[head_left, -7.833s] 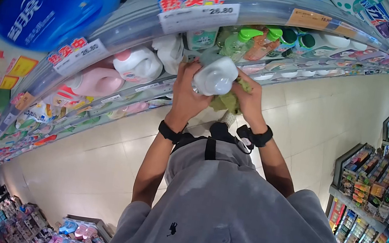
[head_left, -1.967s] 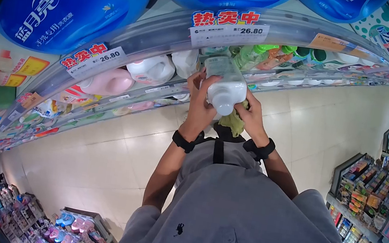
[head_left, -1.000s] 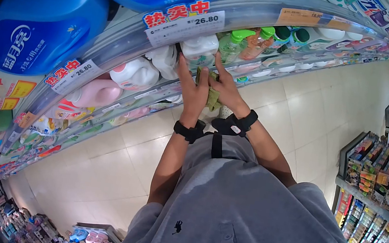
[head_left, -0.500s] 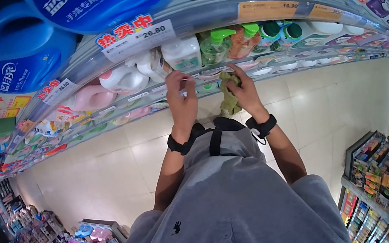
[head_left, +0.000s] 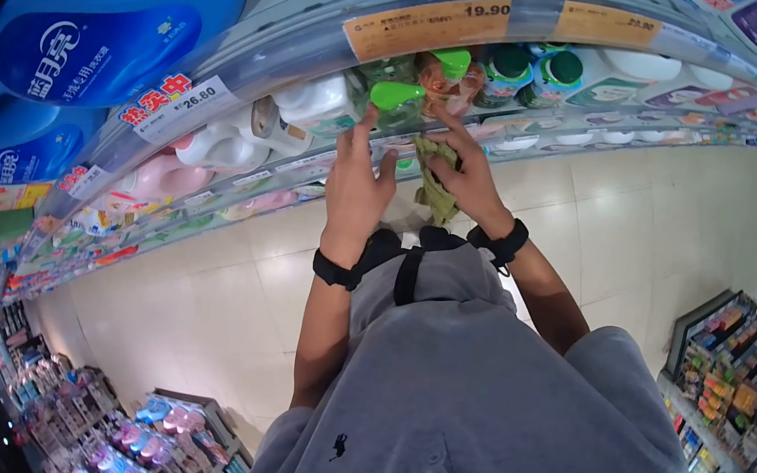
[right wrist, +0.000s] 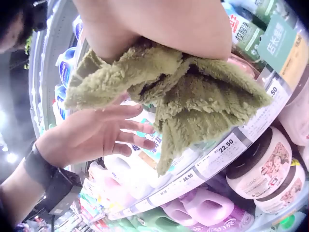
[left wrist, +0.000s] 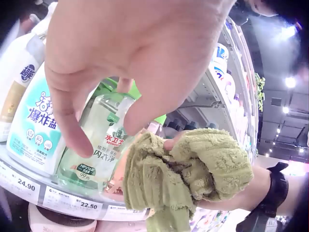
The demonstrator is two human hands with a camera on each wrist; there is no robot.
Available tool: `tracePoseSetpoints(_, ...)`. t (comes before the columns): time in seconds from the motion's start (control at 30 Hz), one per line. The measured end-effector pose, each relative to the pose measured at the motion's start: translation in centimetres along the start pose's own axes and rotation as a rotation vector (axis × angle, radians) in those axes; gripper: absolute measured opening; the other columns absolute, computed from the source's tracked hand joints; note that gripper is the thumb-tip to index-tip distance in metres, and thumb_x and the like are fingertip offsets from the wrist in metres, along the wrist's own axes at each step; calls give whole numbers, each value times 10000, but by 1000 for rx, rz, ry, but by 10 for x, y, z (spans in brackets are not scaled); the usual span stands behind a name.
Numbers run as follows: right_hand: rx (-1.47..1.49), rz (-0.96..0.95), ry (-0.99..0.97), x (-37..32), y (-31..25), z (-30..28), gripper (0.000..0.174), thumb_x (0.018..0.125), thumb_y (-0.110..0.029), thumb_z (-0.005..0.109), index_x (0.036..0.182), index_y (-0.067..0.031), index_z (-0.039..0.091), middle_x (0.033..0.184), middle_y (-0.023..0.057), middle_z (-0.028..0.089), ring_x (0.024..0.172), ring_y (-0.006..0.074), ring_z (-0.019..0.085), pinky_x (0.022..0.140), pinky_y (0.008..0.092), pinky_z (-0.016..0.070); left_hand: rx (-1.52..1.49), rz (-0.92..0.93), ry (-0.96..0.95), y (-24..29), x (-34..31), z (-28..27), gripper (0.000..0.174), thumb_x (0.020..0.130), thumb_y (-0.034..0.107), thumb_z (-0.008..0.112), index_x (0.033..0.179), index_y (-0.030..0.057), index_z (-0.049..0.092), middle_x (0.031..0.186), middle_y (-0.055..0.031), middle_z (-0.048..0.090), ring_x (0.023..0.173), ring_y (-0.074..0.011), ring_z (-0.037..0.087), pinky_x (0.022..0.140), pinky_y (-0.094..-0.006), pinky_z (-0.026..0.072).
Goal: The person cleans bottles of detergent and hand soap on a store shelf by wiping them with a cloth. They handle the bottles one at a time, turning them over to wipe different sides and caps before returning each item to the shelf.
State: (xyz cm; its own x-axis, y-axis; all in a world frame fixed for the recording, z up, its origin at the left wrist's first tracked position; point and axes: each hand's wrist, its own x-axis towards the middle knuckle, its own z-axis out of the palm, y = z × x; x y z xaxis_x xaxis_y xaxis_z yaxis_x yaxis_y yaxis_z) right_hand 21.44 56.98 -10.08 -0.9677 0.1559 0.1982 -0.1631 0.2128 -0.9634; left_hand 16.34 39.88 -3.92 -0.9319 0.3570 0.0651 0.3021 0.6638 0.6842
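Note:
My left hand [head_left: 359, 185] reaches to the shelf at a clear green pump bottle [left wrist: 99, 137] with a bright green top. Its fingers are spread and lie around the bottle's front in the left wrist view; in the right wrist view the same hand [right wrist: 87, 135] shows fingers extended and apart. A crumpled olive-green cloth [left wrist: 193, 169] is gripped by my right hand [head_left: 473, 180], which is beside the left one, just in front of the shelf edge. Left of the pump bottle stands a white bottle [left wrist: 36, 121] with a teal label.
An orange pump bottle [head_left: 450, 86] and dark-capped bottles [head_left: 506, 70] stand to the right on the same shelf. Large blue detergent jugs [head_left: 109, 10] fill the shelf above, behind a price rail [head_left: 430, 24]. Pink-labelled tubs [right wrist: 260, 164] sit below. Tiled floor [head_left: 585, 228] lies behind.
Both hands held the white bottle earlier, then set it on the shelf and let go. Since then the left hand has moved to the green pump bottle; the cloth stays in the right hand.

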Motion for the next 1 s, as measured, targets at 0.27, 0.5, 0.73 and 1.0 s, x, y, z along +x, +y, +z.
tracePoseSetpoints(0.27,247,76,-87,-6,0,4,289,810,47,596,1093,18,649,1523,265,336,1425,285,345,1075,317,319,-467,-8,128,-20,-10,27,661,809,-150,590,1404,30,364,1267,-178,492,1148,-260,550,969,-349,472)
tracePoseSetpoints(0.5,194,-23,-24,-23,-47,8,221,728,20,591,924,15,692,1448,338,389,1376,316,425,1056,325,355,-435,35,241,-20,-15,11,695,713,-103,745,1346,-5,474,1148,-124,486,1037,-231,539,916,-307,445)
tracePoseSetpoints(0.73,210,-164,-112,-34,-127,18,177,712,-9,579,860,31,667,1250,363,558,1326,324,493,984,317,427,-1042,196,265,-1,-34,-33,810,839,349,772,1395,-25,318,1249,-112,449,1176,-227,451,1019,-350,367)
tracePoseSetpoints(1.0,71,-58,95,-37,-142,36,238,814,-33,519,1023,18,620,1266,237,599,1130,235,617,925,333,470,-1279,-2,-32,-38,-46,-54,789,938,346,658,1465,32,161,1356,-112,407,1206,-197,458,1014,-353,399)
